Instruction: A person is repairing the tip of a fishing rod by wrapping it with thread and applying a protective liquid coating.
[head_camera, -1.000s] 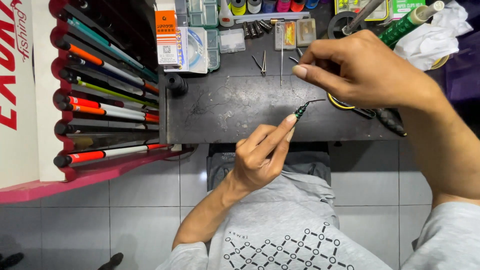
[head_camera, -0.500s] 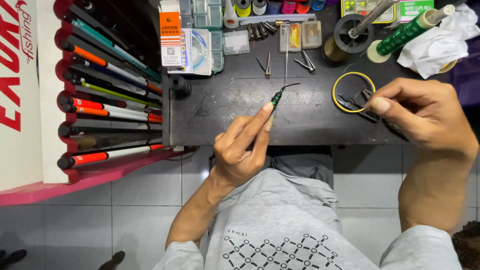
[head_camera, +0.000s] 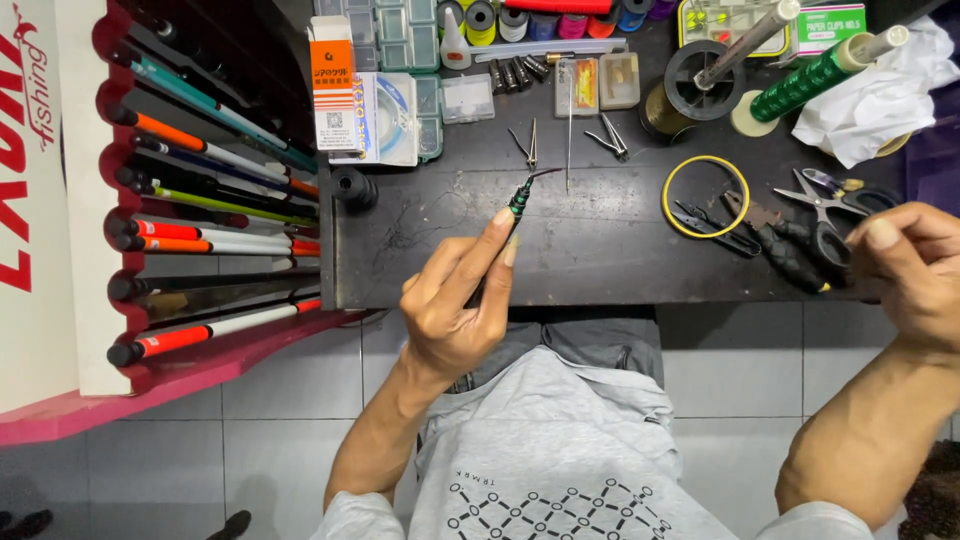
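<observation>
The left hand (head_camera: 455, 305) is pinching a green-wrapped rod tip (head_camera: 523, 195) over the table (head_camera: 600, 260); the right hand (head_camera: 915, 270) is hovering beside pliers (head_camera: 785, 240).

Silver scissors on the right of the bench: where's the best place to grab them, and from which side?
Take the silver scissors at the finger loops, coming from the right, by the right hand. They lie flat, blades pointing left, loops right beside the black pliers, so approaching from above right likely avoids the blades.
</observation>
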